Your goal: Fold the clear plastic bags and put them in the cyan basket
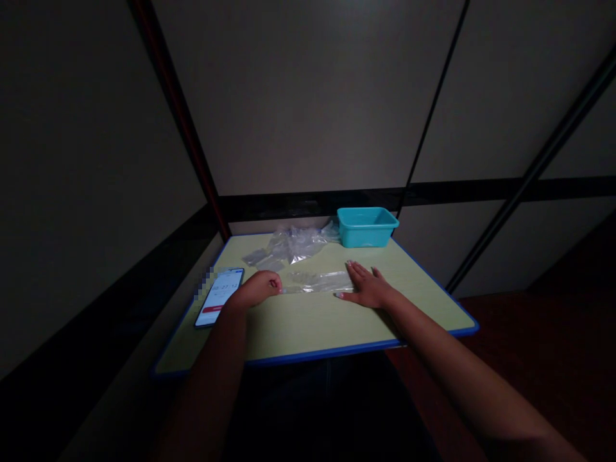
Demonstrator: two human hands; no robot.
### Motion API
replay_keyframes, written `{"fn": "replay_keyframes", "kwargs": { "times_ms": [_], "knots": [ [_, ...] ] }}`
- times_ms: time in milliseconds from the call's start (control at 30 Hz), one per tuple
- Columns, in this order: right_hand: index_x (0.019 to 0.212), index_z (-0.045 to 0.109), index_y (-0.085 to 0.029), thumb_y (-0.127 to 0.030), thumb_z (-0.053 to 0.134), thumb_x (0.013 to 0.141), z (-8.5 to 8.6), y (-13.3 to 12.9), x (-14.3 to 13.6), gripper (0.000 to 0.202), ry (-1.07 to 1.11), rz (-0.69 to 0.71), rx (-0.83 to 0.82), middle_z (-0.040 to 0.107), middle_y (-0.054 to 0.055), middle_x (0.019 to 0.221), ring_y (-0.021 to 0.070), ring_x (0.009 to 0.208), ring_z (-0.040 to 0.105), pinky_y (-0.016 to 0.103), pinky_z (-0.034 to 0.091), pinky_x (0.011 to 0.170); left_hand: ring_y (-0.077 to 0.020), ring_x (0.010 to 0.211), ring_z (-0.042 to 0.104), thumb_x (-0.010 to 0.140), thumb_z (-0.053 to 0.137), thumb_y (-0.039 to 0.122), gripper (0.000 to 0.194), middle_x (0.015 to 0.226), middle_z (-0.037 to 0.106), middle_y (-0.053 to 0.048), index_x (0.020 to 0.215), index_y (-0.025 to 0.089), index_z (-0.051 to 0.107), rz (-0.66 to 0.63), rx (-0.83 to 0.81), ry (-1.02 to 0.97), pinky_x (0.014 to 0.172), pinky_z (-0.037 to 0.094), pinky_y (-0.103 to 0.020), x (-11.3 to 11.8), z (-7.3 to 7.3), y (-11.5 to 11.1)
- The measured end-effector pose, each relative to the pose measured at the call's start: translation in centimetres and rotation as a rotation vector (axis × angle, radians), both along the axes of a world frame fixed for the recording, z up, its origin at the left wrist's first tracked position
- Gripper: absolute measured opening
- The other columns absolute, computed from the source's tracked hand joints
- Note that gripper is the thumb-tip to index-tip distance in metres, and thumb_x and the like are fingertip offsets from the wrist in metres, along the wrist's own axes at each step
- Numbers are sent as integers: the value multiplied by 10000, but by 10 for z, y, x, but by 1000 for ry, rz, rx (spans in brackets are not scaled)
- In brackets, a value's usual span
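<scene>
A clear plastic bag (317,281) lies flat across the middle of the table, between my two hands. At its left end, my left hand (261,287) is closed, its fingers curled and pinched on the edge of the bag. My right hand (368,285) rests palm down at the bag's right end with the fingers spread, pressing on the plastic. Behind this bag is a crumpled heap of clear plastic bags (296,245).
A turquoise basket (368,236) stands at the table's back right. A phone (219,297) showing a timer lies at the left, beside my left wrist. The pale table (308,330) has a blue edge, and wall panels rise behind it.
</scene>
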State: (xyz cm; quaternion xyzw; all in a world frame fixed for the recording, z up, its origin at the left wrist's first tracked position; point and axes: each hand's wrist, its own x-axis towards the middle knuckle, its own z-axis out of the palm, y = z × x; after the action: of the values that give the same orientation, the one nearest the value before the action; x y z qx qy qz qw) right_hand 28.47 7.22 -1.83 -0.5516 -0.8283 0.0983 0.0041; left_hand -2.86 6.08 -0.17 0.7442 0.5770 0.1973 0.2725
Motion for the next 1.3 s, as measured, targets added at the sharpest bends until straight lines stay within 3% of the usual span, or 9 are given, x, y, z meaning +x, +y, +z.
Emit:
{"fn": "replay_keyframes", "kwargs": {
  "times_ms": [300, 433, 600, 667, 767, 867, 1033, 1167, 1300],
  "knots": [
    [1475, 9, -143, -838, 292, 692, -2, 1, 0, 1085, 12, 3, 6, 42, 108, 1533, 281, 1405, 31, 558, 58, 1092, -206, 804, 605, 617, 565, 260, 97, 737, 668, -18, 629, 197, 638, -53, 4, 52, 746, 439, -274, -4, 1, 0],
    [1475, -3, -151, -836, 289, 695, -2, 1, 0, 1078, 12, 2, 10, 42, 105, 1536, 286, 1404, 10, 557, 56, 1092, -200, 800, 604, 662, 576, 285, 109, 752, 653, -18, 689, 190, 621, -8, 1, 23, 745, 453, -276, -4, -3, 2],
    [1476, 3, -147, -836, 283, 698, -2, 0, 0, 1076, 14, 0, 9, 35, 106, 1536, 272, 1406, 10, 538, 42, 1098, -198, 964, 563, 791, 534, 385, 290, 1005, 594, -55, 1002, 187, 557, 209, 349, -57, 857, 441, -300, 2, -1, 2],
    [1475, 8, -135, -831, 268, 706, -3, 0, 0, 1069, 14, 2, 14, 35, 109, 1534, 261, 1407, 22, 538, 39, 1099, -207, 1062, 528, 835, 486, 380, 299, 1108, 562, -82, 1055, 186, 542, 221, 468, -22, 932, 401, -314, 10, 3, -1],
    [1475, 1, -134, -822, 254, 717, -4, 0, -1, 1054, 8, 1, 22, 30, 105, 1535, 254, 1408, 21, 529, 39, 1101, -233, 1235, 416, 861, 462, 370, 375, 1283, 492, -125, 1172, 168, 512, 78, 489, 103, 1048, 283, -364, 34, 8, -9],
    [1474, -11, -132, -793, 261, 738, -6, 1, -1, 1026, -1, 1, 25, 26, 109, 1535, 255, 1407, 19, 523, 43, 1101, -276, 1378, 197, 882, 423, 460, 547, 1466, 303, -157, 1333, 152, 399, -91, 383, 240, 1107, 105, -455, 71, 8, -23],
    [1477, 14, -140, -633, 318, 813, -7, 4, 1, 882, -46, 31, 30, 27, 106, 1536, 266, 1406, 29, 537, 83, 1090, -270, 1407, 48, 897, 206, 604, 731, 1524, 84, -148, 1458, 137, 179, -320, 126, 293, 1104, 71, -502, 144, 1, -37],
    [1477, 75, -135, -473, 384, 814, -7, 5, 4, 806, -103, 82, 31, 16, 102, 1534, 267, 1406, 35, 559, 146, 1070, -273, 1406, 42, 893, 101, 607, 807, 1512, 69, -184, 1456, 28, 118, -204, 118, 306, 1110, 44, -515, 184, -5, -30],
    [1470, 92, -87, -437, 348, 819, -5, 4, 3, 782, -123, 81, 39, 12, 98, 1532, 247, 1407, 48, 561, 134, 1076, -257, 1405, 79, 879, 44, 628, 843, 1507, 135, -183, 1446, 16, 159, -99, 147, 350, 1122, 72, -479, 191, -14, -18]
  ]
}}
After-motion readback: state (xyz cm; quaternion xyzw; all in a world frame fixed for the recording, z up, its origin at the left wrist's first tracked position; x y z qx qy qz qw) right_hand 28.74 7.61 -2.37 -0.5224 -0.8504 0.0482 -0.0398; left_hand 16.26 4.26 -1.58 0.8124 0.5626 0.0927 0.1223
